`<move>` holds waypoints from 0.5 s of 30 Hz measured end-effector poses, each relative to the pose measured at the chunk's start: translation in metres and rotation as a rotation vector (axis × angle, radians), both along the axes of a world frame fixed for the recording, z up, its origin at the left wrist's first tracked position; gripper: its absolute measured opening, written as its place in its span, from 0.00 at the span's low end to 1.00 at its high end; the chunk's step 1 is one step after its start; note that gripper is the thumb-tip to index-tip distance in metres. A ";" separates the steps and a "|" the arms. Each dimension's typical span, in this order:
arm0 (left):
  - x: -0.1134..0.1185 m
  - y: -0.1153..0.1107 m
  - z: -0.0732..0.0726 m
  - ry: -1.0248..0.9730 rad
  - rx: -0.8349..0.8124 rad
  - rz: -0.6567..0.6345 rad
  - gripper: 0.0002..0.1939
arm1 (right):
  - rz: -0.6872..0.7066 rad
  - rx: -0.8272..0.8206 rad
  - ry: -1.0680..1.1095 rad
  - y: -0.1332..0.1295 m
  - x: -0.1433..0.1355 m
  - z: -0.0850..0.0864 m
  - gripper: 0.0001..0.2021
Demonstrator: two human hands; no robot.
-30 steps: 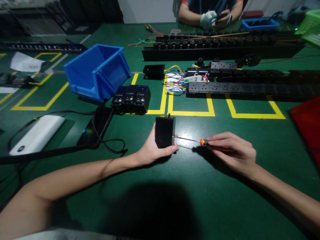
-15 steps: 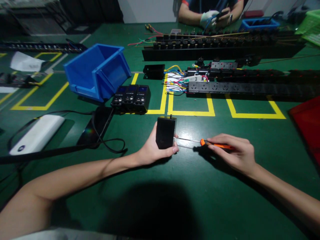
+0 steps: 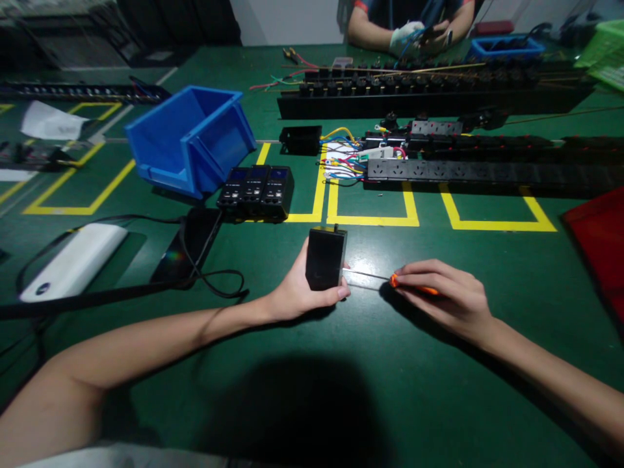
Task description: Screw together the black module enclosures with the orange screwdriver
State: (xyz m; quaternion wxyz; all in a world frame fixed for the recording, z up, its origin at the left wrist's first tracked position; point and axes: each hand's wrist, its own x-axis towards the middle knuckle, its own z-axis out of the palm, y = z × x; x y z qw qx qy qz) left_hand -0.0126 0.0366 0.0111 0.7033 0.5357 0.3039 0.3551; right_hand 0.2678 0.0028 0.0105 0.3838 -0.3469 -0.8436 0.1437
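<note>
My left hand (image 3: pixel 305 284) grips a small black box-shaped module (image 3: pixel 325 260) above the green table, its plain face turned up toward me. Closed around the orange handle of a screwdriver (image 3: pixel 394 281) is my right hand (image 3: pixel 446 296). The screwdriver's thin metal shaft points left, and its tip meets the right side of the module; the exact contact spot is hidden. Behind my left hand, several black modules (image 3: pixel 256 193) with small displays stand side by side.
A blue bin (image 3: pixel 188 140) sits behind the modules. Black socket strips (image 3: pixel 439 172) with loose coloured wires (image 3: pixel 344 166) lie across the middle. At left are a phone (image 3: pixel 188 247), a white power bank (image 3: pixel 73 263) and cables. A co-worker's gloved hand (image 3: pixel 407 38) shows at the far side.
My right hand's fingers have shifted forward on the handle, toward the shaft, covering more of it. The module has moved very slightly right and turned a little.
</note>
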 end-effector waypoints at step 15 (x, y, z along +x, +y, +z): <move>-0.001 -0.004 -0.007 -0.004 0.052 -0.042 0.33 | 0.044 -0.012 0.076 -0.002 -0.002 0.004 0.19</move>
